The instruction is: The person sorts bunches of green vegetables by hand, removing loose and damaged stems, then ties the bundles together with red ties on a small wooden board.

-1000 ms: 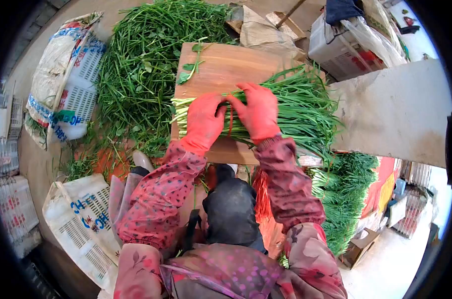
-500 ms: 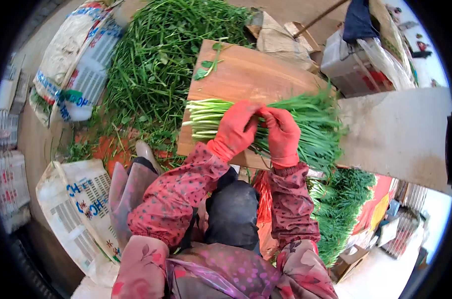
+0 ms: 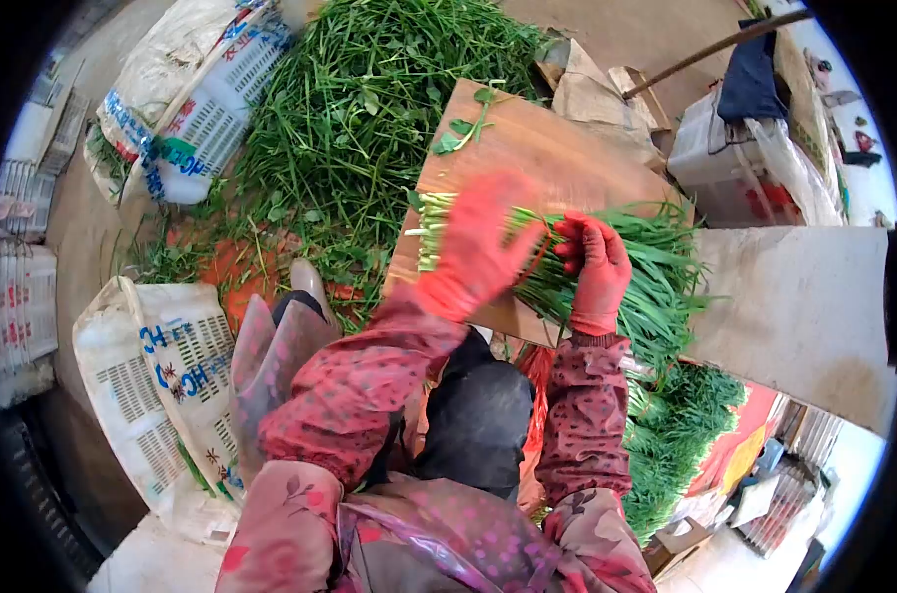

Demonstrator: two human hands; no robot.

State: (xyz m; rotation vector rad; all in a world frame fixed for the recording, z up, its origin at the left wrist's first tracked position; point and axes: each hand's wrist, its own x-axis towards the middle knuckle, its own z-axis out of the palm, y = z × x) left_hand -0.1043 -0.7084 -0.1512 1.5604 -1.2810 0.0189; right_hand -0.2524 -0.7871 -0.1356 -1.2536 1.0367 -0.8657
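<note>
A bundle of long green chives lies across a wooden board, pale stems to the left and leaves to the right. My left hand, in a red rubber glove, is over the stem end, smeared by motion, with its thumb apart from the fingers. My right hand, gloved alike, has its fingers curled in at the middle of the bundle. What they pinch, if anything, is hidden. Between the hands a thin red tie seems to cross the bundle. A loose leafy sprig lies on the board's upper corner.
A large heap of loose greens rises beyond the board. Stacked chives lie at the lower right. White crates with sacking and a white sack stand on the left. A grey slab extends to the right.
My left hand has drawn apart from my right, where both met over the bundle. The red tie now shows between them. The whole view has shifted, with the board further right.
</note>
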